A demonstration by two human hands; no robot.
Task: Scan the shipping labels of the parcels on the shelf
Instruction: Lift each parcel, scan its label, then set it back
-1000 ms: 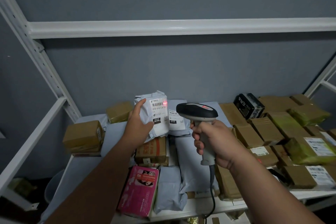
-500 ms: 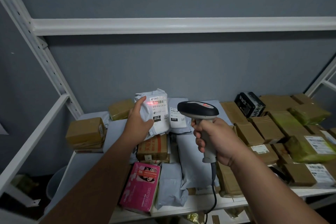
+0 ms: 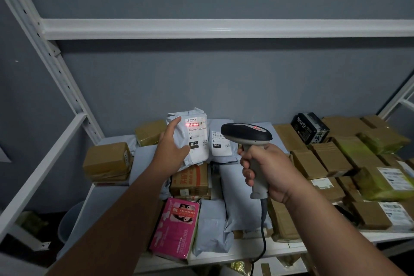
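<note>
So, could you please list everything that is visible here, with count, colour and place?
upright parcel: one, pale grey bag with a white label, back centre, red scanner light on its barcode
second labelled bag: one, pale grey, just right of it
flat grey bags: several, centre of the shelf
pink box: one, front centre
printed carton: one, brown, below the upright parcel
brown boxes: many, mostly right side; two at the left
black box: one, back right
shelf: white metal frame, grey wall behind
scanner: one, black and grey, corded
left hand: props the upright parcel
right hand: its grip is round the scanner handle
</note>
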